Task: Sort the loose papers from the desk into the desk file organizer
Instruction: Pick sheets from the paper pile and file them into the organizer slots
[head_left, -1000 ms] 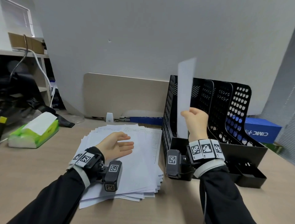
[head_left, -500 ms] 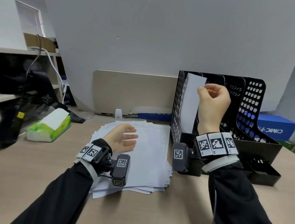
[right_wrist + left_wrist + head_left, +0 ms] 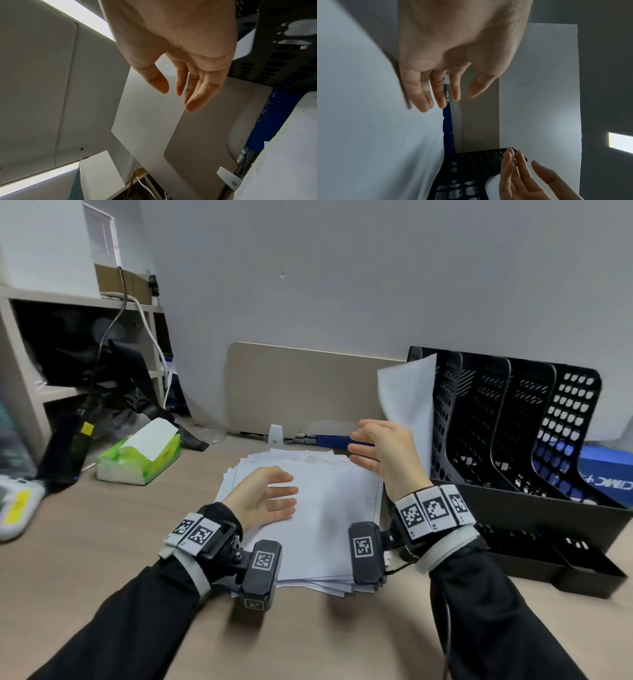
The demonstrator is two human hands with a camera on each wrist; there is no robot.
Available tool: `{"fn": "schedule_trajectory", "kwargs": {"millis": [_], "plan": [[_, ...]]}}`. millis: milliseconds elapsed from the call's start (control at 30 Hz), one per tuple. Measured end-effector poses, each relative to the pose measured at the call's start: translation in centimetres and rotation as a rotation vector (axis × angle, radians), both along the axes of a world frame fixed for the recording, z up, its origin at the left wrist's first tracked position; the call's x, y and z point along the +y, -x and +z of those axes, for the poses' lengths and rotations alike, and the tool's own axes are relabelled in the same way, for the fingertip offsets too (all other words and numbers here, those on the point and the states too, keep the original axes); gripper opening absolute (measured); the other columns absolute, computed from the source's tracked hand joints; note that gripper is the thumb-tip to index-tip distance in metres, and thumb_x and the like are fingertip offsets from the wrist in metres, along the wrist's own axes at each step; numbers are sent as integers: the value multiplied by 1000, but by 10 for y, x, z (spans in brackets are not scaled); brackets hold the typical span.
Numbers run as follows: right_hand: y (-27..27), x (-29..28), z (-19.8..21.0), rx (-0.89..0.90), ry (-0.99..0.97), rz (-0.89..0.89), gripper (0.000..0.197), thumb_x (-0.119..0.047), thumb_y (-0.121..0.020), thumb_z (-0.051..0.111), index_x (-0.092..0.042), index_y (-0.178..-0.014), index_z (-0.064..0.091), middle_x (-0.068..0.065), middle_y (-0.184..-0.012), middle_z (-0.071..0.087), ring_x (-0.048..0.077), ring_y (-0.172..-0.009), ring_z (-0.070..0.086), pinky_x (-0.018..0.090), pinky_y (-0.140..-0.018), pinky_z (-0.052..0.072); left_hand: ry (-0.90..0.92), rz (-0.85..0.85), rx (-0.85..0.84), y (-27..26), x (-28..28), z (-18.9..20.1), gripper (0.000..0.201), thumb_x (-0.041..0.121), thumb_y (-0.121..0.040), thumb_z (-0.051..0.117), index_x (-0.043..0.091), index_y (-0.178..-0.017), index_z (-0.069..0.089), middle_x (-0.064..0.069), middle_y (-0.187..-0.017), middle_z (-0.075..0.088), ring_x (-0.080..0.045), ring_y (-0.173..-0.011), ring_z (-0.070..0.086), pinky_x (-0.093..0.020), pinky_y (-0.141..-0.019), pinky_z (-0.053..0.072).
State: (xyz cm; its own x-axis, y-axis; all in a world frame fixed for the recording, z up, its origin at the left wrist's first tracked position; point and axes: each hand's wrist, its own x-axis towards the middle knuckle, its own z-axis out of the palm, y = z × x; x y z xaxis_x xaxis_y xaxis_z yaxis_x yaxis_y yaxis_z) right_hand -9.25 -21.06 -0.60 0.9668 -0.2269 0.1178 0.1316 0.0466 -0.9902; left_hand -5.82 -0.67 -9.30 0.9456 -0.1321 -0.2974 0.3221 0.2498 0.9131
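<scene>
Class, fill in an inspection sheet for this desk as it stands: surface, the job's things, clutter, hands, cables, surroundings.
Surface: wooden desk, partly bare.
Job's things: paper stack lies at centre; one sheet stands in the leftmost slot of the black file organizer.
Clutter: tissue pack, blue box behind the organizer.
Hands: left hand rests on the stack, fingers relaxed; right hand open, holding nothing, beside the sheet.
Cables: white and black cables hang by the shelf.
Surroundings: grey wall, beige panel, shelf unit.
</scene>
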Motion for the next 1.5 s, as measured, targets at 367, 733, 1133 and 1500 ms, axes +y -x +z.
{"fn": "schedule_trajectory", "kwargs": {"millis": [367,733,1133,1500], "plan": [[-18,-2,-39,449,179,178,53,-33,-88,63,-20,-137,47,10,-134,43,34,-121,48,42,-92,45,-19,-6,-3,1,0,0,17,19,-90,62,8,-103,64,-15,-104,70,-34,-87,67,-42,-80,58],[-24,-4,-57,560,104,133,46,-27,-85,66,-16,-126,50,14,-119,60,25,-77,61,34,-72,53,-220,25,-102,5,-6,-4,16,12,-95,55,1,-102,62,-17,-92,69,-30,-71,69,-35,-62,61],[-27,3,-61,485,155,193,15,-6,-89,70,-1,-101,63,13,-88,65,27,-76,65,42,-80,58,-617,-98,-277,12,-11,-1,9,3,-92,50,1,-88,58,-15,-68,59,-23,-43,50,-24,-41,42],[-13,19,-44,106,338,474,32,-42,-97,59,-16,-100,77,-5,-111,75,11,-109,64,30,-95,50,104,-401,-196,19,-12,20,54,52,-96,56,10,-129,65,-12,-118,67,-29,-105,67,-45,-96,53]]}}
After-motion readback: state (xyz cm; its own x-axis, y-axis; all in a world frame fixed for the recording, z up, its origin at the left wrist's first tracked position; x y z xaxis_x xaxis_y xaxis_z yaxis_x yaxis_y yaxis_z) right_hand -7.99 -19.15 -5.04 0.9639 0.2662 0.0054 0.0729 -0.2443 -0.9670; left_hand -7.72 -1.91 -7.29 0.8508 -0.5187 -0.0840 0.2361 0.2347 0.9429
